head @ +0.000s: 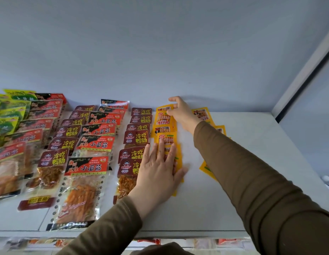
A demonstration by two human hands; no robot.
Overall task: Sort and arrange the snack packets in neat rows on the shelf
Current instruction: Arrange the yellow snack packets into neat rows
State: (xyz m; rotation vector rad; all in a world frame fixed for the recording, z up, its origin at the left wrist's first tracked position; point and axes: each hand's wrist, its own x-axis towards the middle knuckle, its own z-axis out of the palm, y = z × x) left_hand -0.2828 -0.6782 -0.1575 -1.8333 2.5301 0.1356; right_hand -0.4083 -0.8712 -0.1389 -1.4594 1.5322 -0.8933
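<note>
A row of small yellow snack packets (164, 124) runs front to back on the white shelf (243, 162). My left hand (160, 170) lies flat with straight fingers on the nearest yellow packets. My right hand (180, 112) reaches to the back of the row and pinches the rearmost yellow packet (164, 108) by its edge. More yellow packets (203, 115) lie loosely to the right, partly hidden under my right arm. Left of the yellow row stand dark red packets (138, 138).
Further left lie overlapping rows of red-and-black packets (94, 144), more dark red ones (64, 142) and green ones (7, 115). The wall (160, 52) closes the back of the shelf. More packets show on a lower shelf (224, 242).
</note>
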